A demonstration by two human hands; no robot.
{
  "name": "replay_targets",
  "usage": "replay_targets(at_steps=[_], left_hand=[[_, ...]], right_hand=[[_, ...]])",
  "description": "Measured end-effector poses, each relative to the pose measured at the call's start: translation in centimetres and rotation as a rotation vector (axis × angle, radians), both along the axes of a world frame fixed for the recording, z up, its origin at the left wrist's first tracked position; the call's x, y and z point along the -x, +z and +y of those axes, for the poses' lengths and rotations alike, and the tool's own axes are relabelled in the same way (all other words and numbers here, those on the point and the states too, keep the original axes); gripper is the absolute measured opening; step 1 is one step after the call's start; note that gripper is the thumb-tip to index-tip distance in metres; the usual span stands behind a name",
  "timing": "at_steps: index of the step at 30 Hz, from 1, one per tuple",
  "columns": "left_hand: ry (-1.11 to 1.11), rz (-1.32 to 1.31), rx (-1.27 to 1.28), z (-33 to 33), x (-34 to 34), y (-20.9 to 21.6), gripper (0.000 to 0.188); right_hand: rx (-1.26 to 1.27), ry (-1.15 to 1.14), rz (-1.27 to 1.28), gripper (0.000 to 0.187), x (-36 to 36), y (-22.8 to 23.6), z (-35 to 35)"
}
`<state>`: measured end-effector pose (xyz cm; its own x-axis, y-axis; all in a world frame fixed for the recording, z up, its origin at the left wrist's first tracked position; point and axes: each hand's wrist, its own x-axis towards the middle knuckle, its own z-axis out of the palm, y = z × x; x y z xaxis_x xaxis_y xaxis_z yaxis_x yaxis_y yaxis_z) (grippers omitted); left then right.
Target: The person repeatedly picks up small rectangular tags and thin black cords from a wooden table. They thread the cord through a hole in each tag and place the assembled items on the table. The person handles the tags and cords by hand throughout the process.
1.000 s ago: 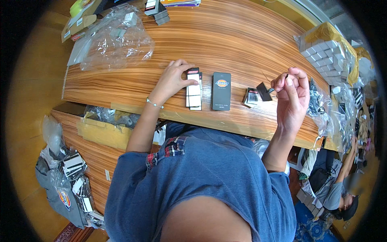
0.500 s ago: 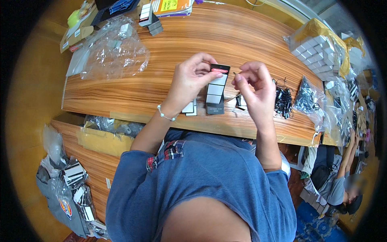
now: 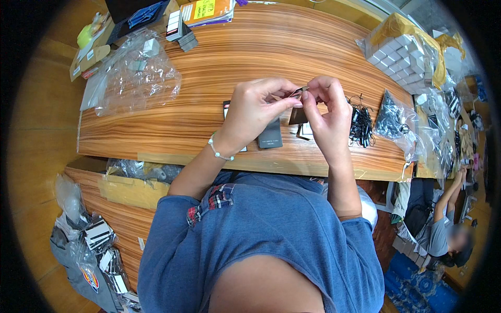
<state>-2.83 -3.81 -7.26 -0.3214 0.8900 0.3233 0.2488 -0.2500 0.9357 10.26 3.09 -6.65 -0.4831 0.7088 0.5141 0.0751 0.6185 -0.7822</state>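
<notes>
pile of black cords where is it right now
In the head view, the pile of black cords lies on the wooden table, just right of the right hand and left of the clear plastic bag.

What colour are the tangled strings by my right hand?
The strings are black, clearest in the head view.

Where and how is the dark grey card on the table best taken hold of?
Probably by its near end, coming in from the near side and pinching across the two long edges. The dark grey card lies flat, with that narrow end uncovered, while the left hand hides its far part from view.
</notes>
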Motion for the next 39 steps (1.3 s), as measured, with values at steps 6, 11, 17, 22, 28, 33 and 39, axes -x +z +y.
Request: replay_targets(at_steps=[6,11,17,22,28,33,39], left_hand=[[-0.033,0.452,-0.096,0.2,0.7,1.1,0.015],[-0.020,0.628,-0.239,1.0,0.7,1.2,0.013],[0.010,0.900,-0.410,1.9,0.6,1.2,0.014],[0.063,1.062,-0.571,3.3,1.3,1.0,0.016],[-0.004,1.133,-0.683,4.3,1.7,0.3,0.017],[-0.022,1.140,-0.762,5.0,1.7,-0.1,0.018],[-0.036,1.056,-0.769,5.4,2.1,0.0,0.018]], right_hand=[[0.298,0.098,0.131,0.017,-0.4,-0.6,0.4],[0.531,0.194,0.290,0.020,-0.5,-0.4,0.6],[0.758,0.284,0.419,0.019,-0.9,-0.7,1.6],[0.892,0.310,0.413,0.015,-1.6,-1.0,3.1],[0.982,0.377,0.442,0.009,-1.5,-1.9,3.5],[1.046,0.448,0.387,0.012,-1.7,-2.0,3.8],[1.022,0.476,0.420,0.012,-2.1,-1.6,4.1]])
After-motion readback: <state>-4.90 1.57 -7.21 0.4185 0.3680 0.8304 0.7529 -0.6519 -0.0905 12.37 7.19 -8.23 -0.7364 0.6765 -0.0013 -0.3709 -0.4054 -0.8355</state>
